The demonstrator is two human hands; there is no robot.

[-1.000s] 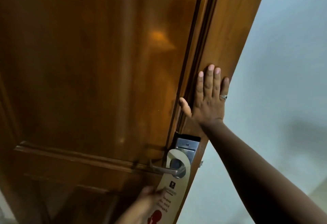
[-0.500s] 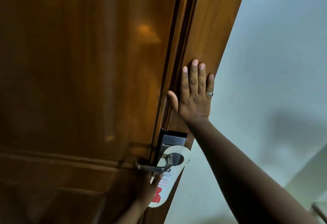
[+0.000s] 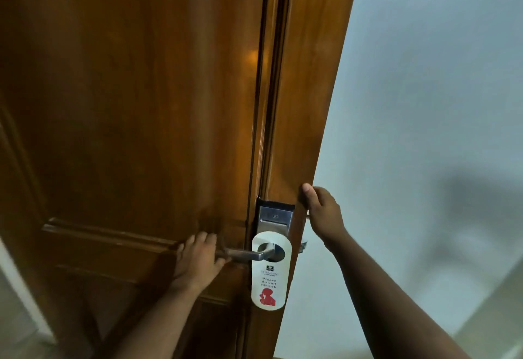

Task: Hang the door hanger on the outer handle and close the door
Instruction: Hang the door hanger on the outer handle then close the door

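A white "Please do not disturb" door hanger (image 3: 268, 279) with a red figure hangs from the metal lever handle (image 3: 249, 254), just under the silver lock plate (image 3: 275, 217) of the brown wooden door (image 3: 305, 103). My left hand (image 3: 198, 259) is curled around the lever's free end, left of the hanger. Beside the lock plate, my right hand (image 3: 322, 211) grips the door's right edge. Its thumb lies on the front face and its fingers are hidden behind the edge.
A wide wooden panel (image 3: 127, 103) fills the left of the view, split from the lock side by a dark vertical gap. A pale wall (image 3: 424, 103) lies to the right, with light floor at the bottom corners.
My right hand has left its flat press high on the wood and dropped to grip the edge by the lock. My left hand has let go of the hanger and taken the lever.
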